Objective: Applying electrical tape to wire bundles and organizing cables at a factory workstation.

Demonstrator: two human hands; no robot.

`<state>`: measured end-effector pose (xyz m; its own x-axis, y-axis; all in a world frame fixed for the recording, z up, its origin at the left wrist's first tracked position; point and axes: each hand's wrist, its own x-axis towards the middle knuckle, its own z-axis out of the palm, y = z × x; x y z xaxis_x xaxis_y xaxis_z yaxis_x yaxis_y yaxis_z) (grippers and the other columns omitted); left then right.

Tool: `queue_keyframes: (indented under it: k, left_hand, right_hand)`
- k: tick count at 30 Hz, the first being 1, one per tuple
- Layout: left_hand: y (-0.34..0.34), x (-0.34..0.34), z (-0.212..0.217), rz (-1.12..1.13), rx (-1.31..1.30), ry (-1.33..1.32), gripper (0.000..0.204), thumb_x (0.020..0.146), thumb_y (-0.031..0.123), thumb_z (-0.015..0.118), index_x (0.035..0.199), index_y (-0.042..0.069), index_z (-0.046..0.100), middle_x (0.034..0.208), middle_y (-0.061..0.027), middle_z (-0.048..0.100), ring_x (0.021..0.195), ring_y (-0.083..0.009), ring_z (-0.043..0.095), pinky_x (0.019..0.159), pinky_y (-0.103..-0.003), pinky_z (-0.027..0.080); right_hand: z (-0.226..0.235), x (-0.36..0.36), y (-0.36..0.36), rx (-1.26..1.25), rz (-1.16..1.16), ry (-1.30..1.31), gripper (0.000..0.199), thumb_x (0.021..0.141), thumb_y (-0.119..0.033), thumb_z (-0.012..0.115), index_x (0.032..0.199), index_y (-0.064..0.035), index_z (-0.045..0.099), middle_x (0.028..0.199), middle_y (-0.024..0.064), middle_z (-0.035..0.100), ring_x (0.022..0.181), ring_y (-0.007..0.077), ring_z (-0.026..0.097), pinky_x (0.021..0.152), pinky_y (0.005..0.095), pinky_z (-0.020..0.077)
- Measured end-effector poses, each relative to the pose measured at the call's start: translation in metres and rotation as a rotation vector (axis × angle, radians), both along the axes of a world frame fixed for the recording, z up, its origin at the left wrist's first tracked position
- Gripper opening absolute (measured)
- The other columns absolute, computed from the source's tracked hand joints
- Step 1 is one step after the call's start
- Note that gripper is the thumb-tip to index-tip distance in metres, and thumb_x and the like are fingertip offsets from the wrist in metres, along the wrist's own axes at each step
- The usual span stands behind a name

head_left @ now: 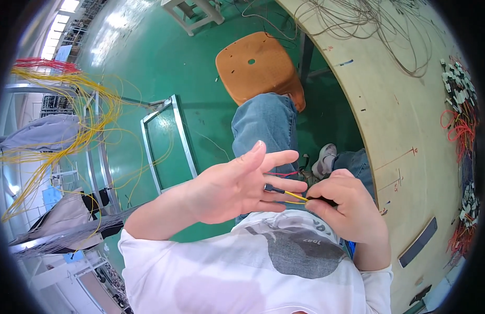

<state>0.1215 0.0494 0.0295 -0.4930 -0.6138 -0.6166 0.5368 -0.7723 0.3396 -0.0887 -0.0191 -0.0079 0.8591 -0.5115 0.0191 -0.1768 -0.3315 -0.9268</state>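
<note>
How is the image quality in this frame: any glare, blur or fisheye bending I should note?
Head view: glare from overhead lights washes the green floor at upper left; the wooden workbench edge bows strongly toward the rim, with black vignette corners; the left hand and right hand on the yellow wire are sharp, evenly lit; the yellow wire bundle at the left rim is softer.

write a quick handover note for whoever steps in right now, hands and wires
Left hand: open, fingers spread, the thin yellow wire with a black end sleeve lying across its fingers.
Right hand: closed, pinching the same wire's other end.
Thin red wire: runs behind the left fingers, over the blue-jeaned lap.
Curved pale wooden workbench on the right: grey wire loops, red wires and white connectors.
Orange wooden stool ahead; hanging yellow wire bundle on the left.
Done or left: cannot tell; the wire is in hand, joined to nothing visible.
</note>
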Motion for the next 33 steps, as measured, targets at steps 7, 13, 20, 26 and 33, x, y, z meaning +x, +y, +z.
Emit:
queue_keyframes:
  k: [7, 13, 20, 26, 33]
  left_hand:
    - [-0.003, 0.000, 0.002, -0.016, 0.000, 0.000, 0.063, 0.089, 0.052, 0.016, 0.136, 0.010, 0.013, 0.130, -0.0261, 0.032, 0.120, -0.0317, 0.035, 0.099, -0.041, 0.028]
    - [-0.003, -0.002, 0.003, 0.020, 0.023, 0.026, 0.056, 0.092, 0.040, 0.028, 0.136, 0.010, 0.012, 0.129, -0.0262, 0.033, 0.119, -0.0307, 0.036, 0.098, -0.040, 0.030]
    - [0.003, -0.007, -0.001, -0.015, -0.116, -0.092, 0.061, 0.086, 0.001, 0.043, 0.136, 0.009, 0.009, 0.126, -0.0256, 0.037, 0.117, -0.0309, 0.040, 0.096, -0.038, 0.034]
    - [0.002, -0.007, 0.004, -0.059, -0.079, -0.123, 0.057, 0.087, 0.001, 0.039, 0.136, 0.007, 0.011, 0.122, -0.0271, 0.041, 0.113, -0.0347, 0.044, 0.093, -0.039, 0.038]
    - [0.002, -0.007, 0.005, -0.029, -0.090, -0.134, 0.057, 0.086, 0.001, 0.040, 0.135, 0.004, 0.011, 0.118, -0.0283, 0.044, 0.110, -0.0363, 0.046, 0.092, -0.039, 0.040]
  right_hand:
    - [0.003, 0.002, 0.000, -0.052, 0.008, 0.014, 0.007, 0.070, -0.008, 0.063, 0.075, -0.0042, 0.059, 0.064, 0.0076, 0.057, 0.060, 0.0227, 0.055, 0.061, 0.0330, 0.0351]
    - [0.003, 0.002, 0.002, -0.076, -0.031, 0.022, 0.006, 0.071, -0.009, 0.062, 0.074, -0.0053, 0.058, 0.063, 0.0071, 0.057, 0.060, 0.0224, 0.055, 0.062, 0.0330, 0.0350]
    - [0.003, 0.001, 0.001, -0.081, -0.076, 0.001, 0.009, 0.064, -0.002, 0.064, 0.071, -0.0042, 0.058, 0.061, 0.0058, 0.055, 0.054, 0.0213, 0.051, 0.060, 0.0306, 0.0334]
    - [-0.001, -0.008, -0.004, 0.043, -0.003, 0.033, 0.007, 0.073, -0.009, 0.061, 0.078, -0.0058, 0.057, 0.065, 0.0049, 0.054, 0.063, 0.0203, 0.052, 0.068, 0.0307, 0.0332]
    - [-0.006, -0.010, -0.007, 0.368, 0.038, 0.017, 0.012, 0.069, -0.005, 0.062, 0.081, -0.0035, 0.058, 0.070, 0.0055, 0.057, 0.065, 0.0203, 0.050, 0.067, 0.0289, 0.0348]
